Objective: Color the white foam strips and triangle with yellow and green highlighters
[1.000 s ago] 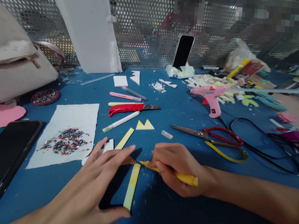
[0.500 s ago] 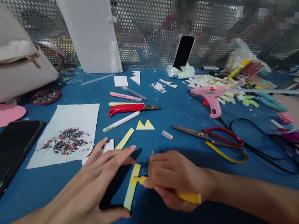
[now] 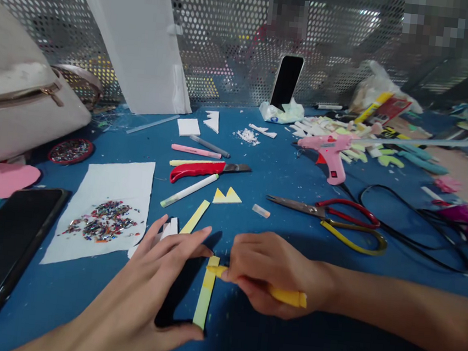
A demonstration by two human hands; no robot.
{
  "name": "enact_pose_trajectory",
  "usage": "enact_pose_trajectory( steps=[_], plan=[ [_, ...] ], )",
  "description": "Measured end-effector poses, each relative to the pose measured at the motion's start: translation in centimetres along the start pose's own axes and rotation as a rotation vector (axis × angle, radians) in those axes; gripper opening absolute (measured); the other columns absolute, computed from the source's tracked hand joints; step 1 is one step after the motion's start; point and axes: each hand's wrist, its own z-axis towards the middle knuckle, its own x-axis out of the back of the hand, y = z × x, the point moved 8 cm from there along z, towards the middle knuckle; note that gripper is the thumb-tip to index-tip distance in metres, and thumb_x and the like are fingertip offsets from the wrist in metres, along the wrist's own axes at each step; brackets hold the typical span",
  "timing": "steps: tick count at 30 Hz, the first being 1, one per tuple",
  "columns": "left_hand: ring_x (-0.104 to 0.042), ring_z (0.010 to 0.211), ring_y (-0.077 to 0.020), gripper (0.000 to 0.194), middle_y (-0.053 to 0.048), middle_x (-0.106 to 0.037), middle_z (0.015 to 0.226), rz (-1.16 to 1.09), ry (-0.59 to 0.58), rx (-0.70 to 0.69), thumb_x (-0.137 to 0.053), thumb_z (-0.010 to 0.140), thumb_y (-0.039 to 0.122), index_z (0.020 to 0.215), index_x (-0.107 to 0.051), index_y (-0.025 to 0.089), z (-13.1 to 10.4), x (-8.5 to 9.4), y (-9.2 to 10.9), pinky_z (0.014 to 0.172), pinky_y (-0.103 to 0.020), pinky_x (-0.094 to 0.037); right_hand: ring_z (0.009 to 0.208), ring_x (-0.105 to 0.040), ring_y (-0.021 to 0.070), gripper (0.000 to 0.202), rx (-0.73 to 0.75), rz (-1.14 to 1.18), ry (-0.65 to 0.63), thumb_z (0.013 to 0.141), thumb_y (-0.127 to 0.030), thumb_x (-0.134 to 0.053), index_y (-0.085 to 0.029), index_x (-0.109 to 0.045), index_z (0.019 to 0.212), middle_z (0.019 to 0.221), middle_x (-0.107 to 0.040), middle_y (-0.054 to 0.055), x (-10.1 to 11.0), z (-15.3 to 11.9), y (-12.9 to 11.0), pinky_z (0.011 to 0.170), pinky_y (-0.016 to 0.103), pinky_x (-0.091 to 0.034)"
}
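My left hand (image 3: 153, 278) spans a narrow pale green strip (image 3: 202, 303), thumb at its near end and a fingertip at its far end, holding it between them on the blue table. The strip's upper part is coloured yellow. My right hand (image 3: 270, 273) is closed around a yellow marker (image 3: 288, 297), whose tip touches the strip near its far end. Beyond my left fingers lies another yellowish strip (image 3: 196, 217). White pieces (image 3: 171, 227) are partly hidden behind that hand. A yellow-and-white zigzag piece (image 3: 227, 196) and a small clear cap (image 3: 261, 210) lie farther off.
A red-handled knife (image 3: 201, 171) lies among several markers. Scissors (image 3: 297, 205) and a pink glue gun (image 3: 330, 151) with a black cord are on the right. Beads cover part of a white sheet (image 3: 121, 181) beside a black phone (image 3: 12, 248). Another phone (image 3: 287, 81) stands behind.
My right hand has moved slightly away from me, carrying the marker tip up the strip toward its far end. More of the upper part looks yellow. My left hand stays in place.
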Motion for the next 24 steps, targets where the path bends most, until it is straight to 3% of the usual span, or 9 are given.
enact_pose_trajectory(
  steps=[2, 6, 11, 14, 17, 24],
  plan=[
    [-0.056, 0.128, -0.0297, 0.098, -0.008, -0.060, 0.136, -0.004, 0.002, 0.002, -0.074, 0.085, 0.051, 0.156, -0.010, 0.029, 0.0, 0.0, 0.0, 0.124, -0.060, -0.003, 0.064, -0.048, 0.0149, 0.012, 0.056, -0.010, -0.033, 0.095, -0.015, -0.043, -0.018, -0.052, 0.087, 0.071, -0.061, 0.002, -0.2, 0.0, -0.4, 0.061, 0.027, -0.040],
    [-0.057, 0.127, -0.0296, 0.097, -0.008, -0.060, 0.136, -0.006, 0.003, 0.000, -0.073, 0.086, 0.053, 0.157, -0.010, 0.029, 0.0, 0.1, 0.0, 0.124, -0.061, -0.003, 0.061, -0.044, 0.0146, 0.015, -0.036, -0.010, 0.008, 0.095, -0.014, -0.039, -0.020, -0.048, 0.084, 0.067, -0.056, 0.000, 0.1, 0.1, 0.3, 0.058, 0.027, -0.038],
    [-0.053, 0.132, -0.0299, 0.098, -0.009, -0.058, 0.140, 0.018, -0.003, -0.006, -0.072, 0.086, 0.054, 0.157, -0.010, 0.026, 0.0, 0.0, 0.0, 0.125, -0.059, -0.003, 0.059, -0.042, 0.0140, 0.012, -0.008, 0.009, 0.004, 0.089, -0.012, -0.042, -0.021, -0.044, 0.081, 0.066, -0.053, -0.001, 0.1, -0.3, 0.1, 0.057, 0.028, -0.036],
    [-0.053, 0.132, -0.0290, 0.098, -0.008, -0.059, 0.140, 0.014, -0.001, -0.009, -0.072, 0.086, 0.055, 0.157, -0.009, 0.026, 0.0, 0.0, 0.0, 0.125, -0.058, -0.003, 0.056, -0.041, 0.0122, 0.013, -0.142, 0.049, 0.099, 0.090, -0.013, -0.042, -0.019, -0.044, 0.078, 0.064, -0.048, -0.002, 1.1, -0.6, 1.3, 0.055, 0.026, -0.032],
    [-0.052, 0.133, -0.0294, 0.095, -0.008, -0.058, 0.140, 0.012, 0.005, -0.014, -0.070, 0.088, 0.052, 0.157, -0.010, 0.027, 0.0, 0.0, 0.2, 0.124, -0.060, -0.004, 0.057, -0.047, 0.0111, 0.017, -0.178, 0.187, 0.192, 0.095, -0.017, -0.040, -0.017, -0.050, 0.081, 0.065, -0.050, -0.001, 1.9, -1.0, 1.9, 0.055, 0.024, -0.037],
    [-0.045, 0.139, -0.0318, 0.087, -0.009, -0.056, 0.144, 0.063, 0.034, -0.033, -0.062, 0.091, 0.034, 0.158, -0.007, 0.027, 0.0, 0.2, 0.8, 0.122, -0.066, -0.006, 0.054, -0.053, 0.0104, 0.034, -0.296, 0.378, 0.335, 0.104, -0.027, -0.038, -0.013, -0.061, 0.083, 0.062, -0.055, -0.001, 2.9, -1.5, 3.3, 0.057, 0.024, -0.043]
  ],
)
